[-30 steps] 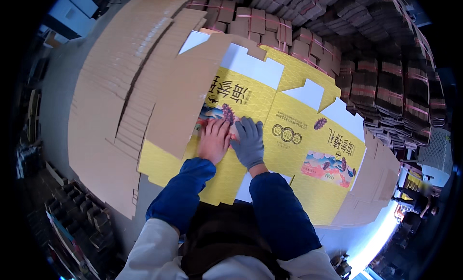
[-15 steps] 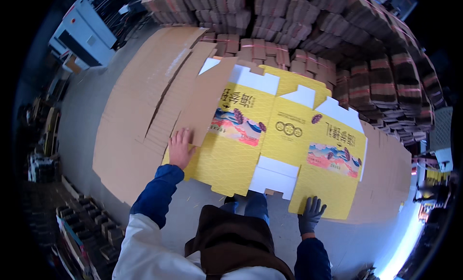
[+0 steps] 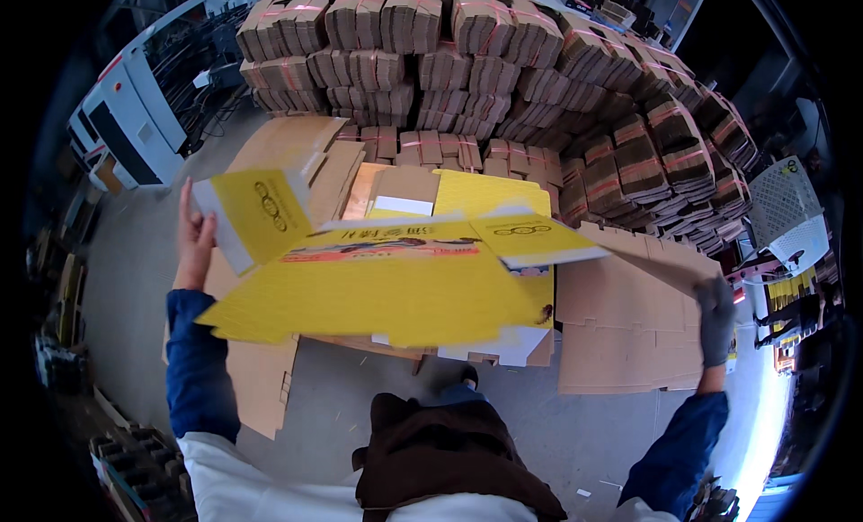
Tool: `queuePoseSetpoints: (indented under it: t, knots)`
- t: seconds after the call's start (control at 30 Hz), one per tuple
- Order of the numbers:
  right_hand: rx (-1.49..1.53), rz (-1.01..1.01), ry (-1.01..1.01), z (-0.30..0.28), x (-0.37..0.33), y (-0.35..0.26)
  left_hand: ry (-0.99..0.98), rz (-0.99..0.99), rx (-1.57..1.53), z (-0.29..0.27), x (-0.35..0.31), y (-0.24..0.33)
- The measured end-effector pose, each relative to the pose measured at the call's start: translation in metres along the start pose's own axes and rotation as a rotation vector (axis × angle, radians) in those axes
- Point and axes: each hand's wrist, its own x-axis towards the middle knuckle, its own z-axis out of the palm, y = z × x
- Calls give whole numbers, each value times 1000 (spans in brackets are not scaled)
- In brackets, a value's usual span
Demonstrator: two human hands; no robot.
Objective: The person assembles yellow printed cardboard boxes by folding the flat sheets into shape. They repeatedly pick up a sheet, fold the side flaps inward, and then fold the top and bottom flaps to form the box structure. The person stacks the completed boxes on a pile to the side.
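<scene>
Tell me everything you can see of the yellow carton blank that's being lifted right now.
The yellow carton blank is a large, flat, unfolded sheet of printed corrugated cardboard with several panels and flaps, coloured pictures and round emblems on its yellow face. It is held up off the pile, roughly level, sagging a little, with its left flap bent upward. The bare left hand holds that end; the grey-gloved right hand is at the far right end, grip unclear. Below lie another yellow blank and plain brown sheets.

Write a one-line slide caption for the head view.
Bare left hand and gloved right hand lift a yellow printed cardboard sheet above flat brown cardboard blanks, bundled stacks behind.
</scene>
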Motion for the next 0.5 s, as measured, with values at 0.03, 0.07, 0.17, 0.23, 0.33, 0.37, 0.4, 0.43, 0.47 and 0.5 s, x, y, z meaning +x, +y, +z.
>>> queuePoseSetpoints:
  t: [0.03, 0.07, 0.17, 0.23, 0.33, 0.37, 0.4, 0.43, 0.47, 0.5]
  knots:
    - [-103, -218, 188, -23, 31, 19, 4, -11, -6, -23, 7, 5]
    - [66, 8, 113, -31, 55, -18, -15, -24, 96, -81, 26, 6]
    - [37, -56, 129, -51, 135, -34, 1, 1, 149, -114, 25, 70]
    - [24, -95, 46, -44, 184, -23, -49, -18, 124, -106, 28, 122]
    - [-134, -151, -183, 7, 251, 42, -161, -63, 367, -71, 45, 165]
    - [-178, -212, -237, 35, 275, 69, -221, -111, 561, -55, 58, 178]
    - [-184, -173, -240, 67, 286, 75, -196, -91, 714, -28, 71, 190]
    - [-202, -155, -255, 88, 300, 85, -164, -59, 790, 2, 85, 190]
    - [-214, -161, -260, 109, 322, 83, -126, -60, 996, 30, 92, 202]
    - [-196, -149, -281, 144, 342, 90, -90, 236, 1287, 43, 116, 194]
